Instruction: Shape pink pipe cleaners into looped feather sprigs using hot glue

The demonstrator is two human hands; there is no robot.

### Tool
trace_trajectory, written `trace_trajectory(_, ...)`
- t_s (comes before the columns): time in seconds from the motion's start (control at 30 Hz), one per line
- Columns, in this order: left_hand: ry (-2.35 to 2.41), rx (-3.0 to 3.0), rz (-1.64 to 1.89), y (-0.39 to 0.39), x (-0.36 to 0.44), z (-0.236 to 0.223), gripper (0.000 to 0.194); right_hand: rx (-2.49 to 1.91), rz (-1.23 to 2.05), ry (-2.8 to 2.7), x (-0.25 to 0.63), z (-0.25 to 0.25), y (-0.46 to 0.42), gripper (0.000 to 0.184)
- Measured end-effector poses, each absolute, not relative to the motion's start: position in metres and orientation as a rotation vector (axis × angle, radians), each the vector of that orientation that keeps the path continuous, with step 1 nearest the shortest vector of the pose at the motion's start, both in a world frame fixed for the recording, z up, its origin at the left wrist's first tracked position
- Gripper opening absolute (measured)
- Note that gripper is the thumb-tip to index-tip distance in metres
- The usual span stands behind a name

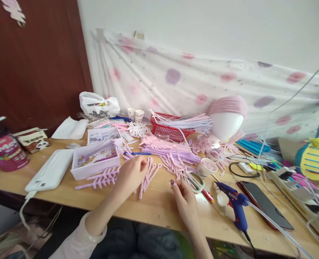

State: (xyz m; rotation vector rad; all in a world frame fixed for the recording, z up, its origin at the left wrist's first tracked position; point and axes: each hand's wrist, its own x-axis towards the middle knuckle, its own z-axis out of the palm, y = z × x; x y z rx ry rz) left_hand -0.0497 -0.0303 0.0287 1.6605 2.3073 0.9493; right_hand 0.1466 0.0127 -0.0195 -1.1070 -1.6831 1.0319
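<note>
My left hand (131, 174) is above the table, its fingers curled and mostly turned from view; what they hold, if anything, is hidden. Just beside it lie pink looped pipe-cleaner stems (150, 176). Under and left of that wrist are lilac leafy pipe-cleaner sprigs (102, 178). My right hand (185, 201) has thumb and forefinger brought together; whatever is between them is too small to make out. Close behind its fingertips lie scissors (198, 182) with pale handles, and pink leafy sprigs (175, 164). Bundles of lilac pipe cleaners (172, 154) spread farther back.
A blue glue gun (236, 205) and a dark phone (264, 205) lie to the right, with cables around. At left are a white power bank (50, 169), a white box of beads (95, 162) and a purple cup (7, 151). Behind stand a red basket (170, 131) and a white head form (225, 124).
</note>
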Motion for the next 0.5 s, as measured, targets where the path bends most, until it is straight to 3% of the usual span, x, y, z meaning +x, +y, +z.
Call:
trace_trajectory(0.2,2.426,1.514,0.702,-0.014,-0.054,0.016,0.030,-1.107,0.901,-1.718,0.142,-0.023,0.009,0.039)
trace_trajectory(0.5,2.179,1.510,1.096,-0.023,-0.052,0.023,0.017,-0.997,1.132,-1.468,0.146,-0.018,0.007,0.037)
